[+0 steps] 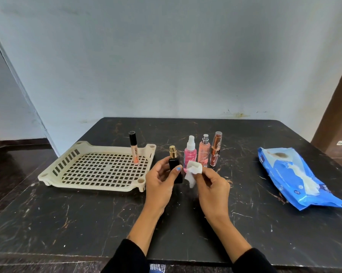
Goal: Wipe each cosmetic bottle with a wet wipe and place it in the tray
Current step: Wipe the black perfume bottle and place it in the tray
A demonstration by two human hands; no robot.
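Note:
My left hand (159, 186) grips a black square perfume bottle (175, 168) with a gold cap, held upright just right of the tray. A folded white wet wipe (192, 172) is pinched in my right hand (212, 187), close beside the bottle. The cream perforated tray (67, 164) lies on the left, and a lip gloss tube (134, 148) with a black cap stands upright in its far right corner. Behind my hands stand a pink spray bottle (190, 152), a peach spray bottle (204, 151) and a brown-gold bottle (215, 149).
An open blue wet wipe pack (284, 170) lies at the right of the black marble table (87, 223), with a wipe sticking out of it. A wall stands just behind the table's far edge.

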